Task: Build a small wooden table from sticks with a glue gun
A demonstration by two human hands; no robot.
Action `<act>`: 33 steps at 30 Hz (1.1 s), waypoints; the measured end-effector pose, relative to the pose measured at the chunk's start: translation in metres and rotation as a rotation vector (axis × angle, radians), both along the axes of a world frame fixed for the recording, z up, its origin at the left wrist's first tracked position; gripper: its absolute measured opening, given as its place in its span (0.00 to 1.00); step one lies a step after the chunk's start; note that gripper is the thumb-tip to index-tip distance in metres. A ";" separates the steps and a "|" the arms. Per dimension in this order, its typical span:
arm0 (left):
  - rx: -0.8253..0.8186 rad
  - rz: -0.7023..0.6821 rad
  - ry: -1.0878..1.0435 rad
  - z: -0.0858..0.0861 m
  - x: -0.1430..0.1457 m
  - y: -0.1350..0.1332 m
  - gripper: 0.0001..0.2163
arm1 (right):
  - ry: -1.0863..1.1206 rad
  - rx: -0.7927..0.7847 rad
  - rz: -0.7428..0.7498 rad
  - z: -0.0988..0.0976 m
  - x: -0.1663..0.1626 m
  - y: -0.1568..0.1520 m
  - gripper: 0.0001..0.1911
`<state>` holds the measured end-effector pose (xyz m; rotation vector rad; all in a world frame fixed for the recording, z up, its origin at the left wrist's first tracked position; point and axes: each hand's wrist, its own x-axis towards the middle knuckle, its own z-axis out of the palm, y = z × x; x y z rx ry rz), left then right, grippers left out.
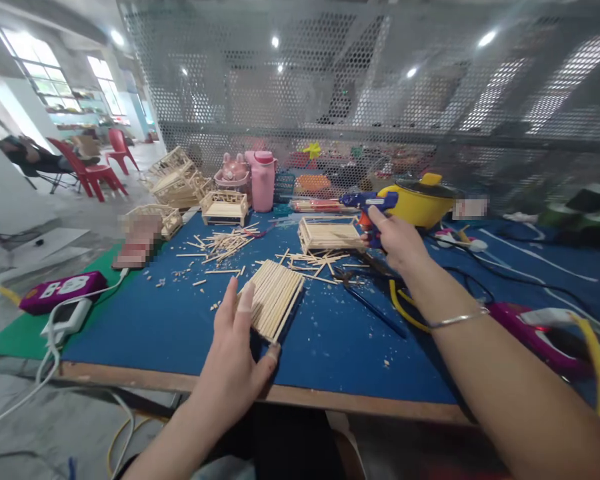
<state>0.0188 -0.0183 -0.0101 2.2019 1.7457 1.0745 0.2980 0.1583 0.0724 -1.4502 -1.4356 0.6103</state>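
Two hands were well apart on my feed. At six o'clock my left hand [237, 360] pinched the stick panel [276, 297], which lay flat on the blue table [145, 327]. Toward one o'clock my right hand [399, 241] was clamped around the glue gun [367, 200], beside a stick box [330, 235], with a yellow pot [420, 203] just behind.

- The left hand [240, 347] rests on a flat stick panel [275, 298] on the blue tabletop [180, 320].
- The right hand [397, 240] grips a blue glue gun [367, 200] beside a small stick frame [329, 235].
- Loose sticks [225, 243] lie scattered nearby.
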 end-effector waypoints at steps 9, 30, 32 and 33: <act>-0.080 -0.267 0.082 0.013 -0.041 0.025 0.45 | 0.211 -0.143 0.279 -0.015 -0.013 -0.058 0.11; -0.267 -0.284 0.495 0.085 0.020 0.062 0.12 | -0.177 -0.155 0.427 0.009 0.025 -0.084 0.15; -0.291 -0.266 0.544 0.083 0.028 0.067 0.11 | -0.187 -0.187 0.437 0.009 0.026 -0.084 0.15; -0.305 -0.261 0.552 0.082 0.029 0.068 0.10 | -0.184 -0.198 0.427 0.009 0.025 -0.083 0.14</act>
